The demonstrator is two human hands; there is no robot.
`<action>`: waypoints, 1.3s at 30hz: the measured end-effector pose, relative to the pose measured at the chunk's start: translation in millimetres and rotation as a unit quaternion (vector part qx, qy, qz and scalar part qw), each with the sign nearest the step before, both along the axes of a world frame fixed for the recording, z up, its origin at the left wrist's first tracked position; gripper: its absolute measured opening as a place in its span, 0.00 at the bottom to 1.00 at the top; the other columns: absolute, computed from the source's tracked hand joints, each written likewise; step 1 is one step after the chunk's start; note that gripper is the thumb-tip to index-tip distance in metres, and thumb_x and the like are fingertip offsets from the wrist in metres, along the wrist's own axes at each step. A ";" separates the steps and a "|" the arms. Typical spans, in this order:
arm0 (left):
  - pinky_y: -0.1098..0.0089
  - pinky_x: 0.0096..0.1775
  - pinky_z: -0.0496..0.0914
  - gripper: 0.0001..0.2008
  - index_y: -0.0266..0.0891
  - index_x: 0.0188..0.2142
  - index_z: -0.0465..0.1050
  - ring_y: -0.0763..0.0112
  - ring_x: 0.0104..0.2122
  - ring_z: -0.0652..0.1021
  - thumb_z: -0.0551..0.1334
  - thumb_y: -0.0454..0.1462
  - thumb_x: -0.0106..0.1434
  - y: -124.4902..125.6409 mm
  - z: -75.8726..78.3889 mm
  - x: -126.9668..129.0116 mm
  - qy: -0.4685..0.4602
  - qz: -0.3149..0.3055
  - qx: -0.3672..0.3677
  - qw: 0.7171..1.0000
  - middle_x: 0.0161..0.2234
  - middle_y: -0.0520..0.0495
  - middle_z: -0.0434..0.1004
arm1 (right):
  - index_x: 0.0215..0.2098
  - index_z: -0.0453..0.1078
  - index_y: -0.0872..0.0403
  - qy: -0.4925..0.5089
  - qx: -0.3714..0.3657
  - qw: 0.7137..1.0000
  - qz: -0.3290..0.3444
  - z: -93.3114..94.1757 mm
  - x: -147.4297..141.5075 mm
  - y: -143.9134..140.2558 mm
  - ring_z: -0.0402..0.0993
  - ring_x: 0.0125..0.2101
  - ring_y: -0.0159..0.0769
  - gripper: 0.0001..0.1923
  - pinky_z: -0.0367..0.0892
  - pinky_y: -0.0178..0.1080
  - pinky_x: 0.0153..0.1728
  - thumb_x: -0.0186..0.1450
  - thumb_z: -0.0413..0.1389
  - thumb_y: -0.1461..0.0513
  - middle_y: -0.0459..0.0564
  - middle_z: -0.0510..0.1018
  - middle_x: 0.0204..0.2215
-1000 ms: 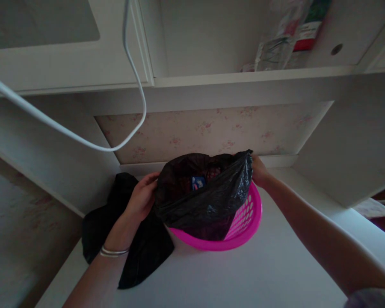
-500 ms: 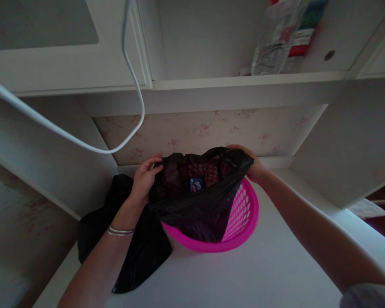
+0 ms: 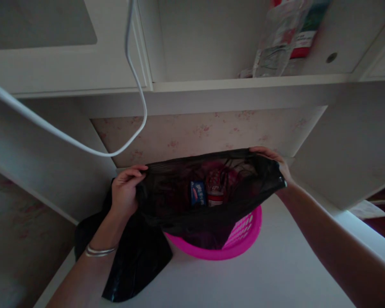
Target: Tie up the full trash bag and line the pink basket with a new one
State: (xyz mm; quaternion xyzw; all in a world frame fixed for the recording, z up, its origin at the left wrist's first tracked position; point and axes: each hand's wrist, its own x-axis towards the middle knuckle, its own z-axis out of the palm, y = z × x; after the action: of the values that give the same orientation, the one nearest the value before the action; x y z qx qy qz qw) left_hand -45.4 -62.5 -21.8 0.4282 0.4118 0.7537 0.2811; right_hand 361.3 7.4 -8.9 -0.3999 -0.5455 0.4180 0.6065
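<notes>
Both hands stretch a black bag (image 3: 208, 214) wide open over the pink basket (image 3: 240, 239), which stands on the white worktop (image 3: 259, 278). The left hand (image 3: 125, 192) has its fingers clenched on the bag's rim at the basket's left; the right hand (image 3: 276, 164) grips the rim at its far right. Small packets (image 3: 207, 192) lie inside. A second black bag (image 3: 131, 261) lies left of the basket.

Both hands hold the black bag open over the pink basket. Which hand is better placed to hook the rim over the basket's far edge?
Probably right: right hand grips the black bag rim behind the pink basket; left hand is off its side.
</notes>
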 end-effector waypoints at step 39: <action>0.54 0.60 0.72 0.30 0.41 0.49 0.83 0.48 0.56 0.79 0.80 0.49 0.49 -33.0 -7.2 -9.3 0.057 -0.239 -0.117 0.962 0.51 0.42 0.85 | 0.39 0.81 0.46 -0.032 -0.068 0.992 0.104 -9.9 23.4 -51.9 0.78 0.55 0.59 0.29 0.69 0.59 0.63 0.43 0.76 0.44 0.52 0.86 0.48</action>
State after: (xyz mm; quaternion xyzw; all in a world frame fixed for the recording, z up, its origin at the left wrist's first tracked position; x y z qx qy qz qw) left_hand -54.7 -95.6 -29.0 0.5205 0.3982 0.5850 0.4777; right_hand 384.7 -44.5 -18.8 -0.3946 -0.5731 0.5023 0.5135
